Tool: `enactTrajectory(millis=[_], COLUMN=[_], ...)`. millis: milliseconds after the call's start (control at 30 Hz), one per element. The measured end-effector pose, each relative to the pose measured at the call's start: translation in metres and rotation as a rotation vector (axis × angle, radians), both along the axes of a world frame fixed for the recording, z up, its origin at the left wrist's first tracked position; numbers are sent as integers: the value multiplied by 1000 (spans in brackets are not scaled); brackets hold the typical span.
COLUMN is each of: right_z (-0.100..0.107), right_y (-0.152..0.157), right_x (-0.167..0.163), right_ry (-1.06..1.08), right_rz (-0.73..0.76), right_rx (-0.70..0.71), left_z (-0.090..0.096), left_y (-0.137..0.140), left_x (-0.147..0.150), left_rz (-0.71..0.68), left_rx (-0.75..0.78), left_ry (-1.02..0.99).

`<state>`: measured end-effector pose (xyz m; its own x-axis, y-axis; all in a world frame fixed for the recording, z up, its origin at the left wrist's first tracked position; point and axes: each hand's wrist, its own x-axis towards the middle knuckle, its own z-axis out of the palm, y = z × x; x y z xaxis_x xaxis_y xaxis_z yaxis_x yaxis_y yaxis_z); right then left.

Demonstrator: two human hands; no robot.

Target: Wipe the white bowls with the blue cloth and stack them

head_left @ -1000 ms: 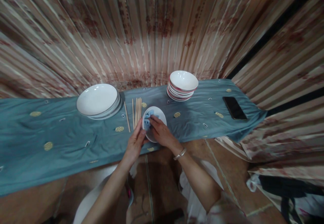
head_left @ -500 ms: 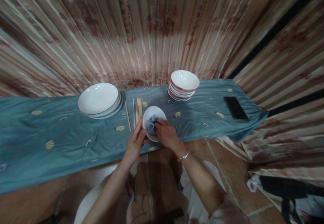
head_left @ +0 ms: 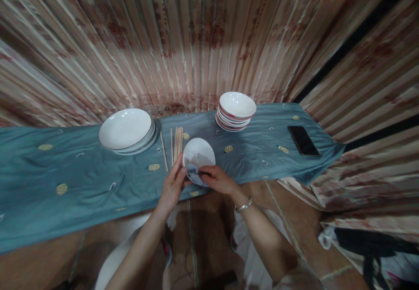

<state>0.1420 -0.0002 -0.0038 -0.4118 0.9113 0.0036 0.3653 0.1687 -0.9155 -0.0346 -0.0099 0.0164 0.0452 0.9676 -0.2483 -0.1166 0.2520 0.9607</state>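
My left hand (head_left: pixel 173 183) grips a small white bowl (head_left: pixel 199 152) by its left rim, thumb on the inside. The bowl is tilted toward me near the front edge of the table. Inside it, low on the near side, lies a bluish-grey cloth (head_left: pixel 194 174). Closed on that cloth, my right hand (head_left: pixel 216 178) reaches over the bowl's right rim; its fingertips are partly hidden. Several wooden chopsticks (head_left: pixel 178 140) lie just behind and left of the bowl.
A stack of white plates (head_left: pixel 126 128) stands at the left, and a stack of red-rimmed bowls (head_left: pixel 236 106) at the back right. A black phone (head_left: pixel 303 140) lies near the right end of the teal tablecloth (head_left: pixel 81 172). Pleated curtains (head_left: pixel 183 63) hang behind.
My right hand has drawn the cloth down from the middle of the bowl to its near side. My left hand keeps its hold on the bowl.
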Motion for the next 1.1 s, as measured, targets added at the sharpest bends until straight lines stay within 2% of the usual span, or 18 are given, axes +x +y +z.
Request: enactTrajectory(millis=[100,200,400,533,667,967,1100], right_z=[-8,-9,13,19,12,-5,-6], right_y=[0,-1,-1,9,23,35,32], right_x=[-11,-23,-34,-32,-30,-23,-15], right_ry=[295,503,575,496,347,-108,-279], right_rz=[-11,-69,-160,-208,-301,-474,-485], right_rx=[-86,-96,27,176,310,481,495], left_z=[-1,-2,-4,-3,-1,-3,-1], left_y=[1,1,0,-2,-3,-5,-6], left_x=[-1,-2,-1,0,0,0,0], left_rz=[-5,-22,-22,-42,-65,-54,-70], left_rx=[-12,-11,14,32,36,52,51], left_ry=[-4,12,44,51,42,45,43])
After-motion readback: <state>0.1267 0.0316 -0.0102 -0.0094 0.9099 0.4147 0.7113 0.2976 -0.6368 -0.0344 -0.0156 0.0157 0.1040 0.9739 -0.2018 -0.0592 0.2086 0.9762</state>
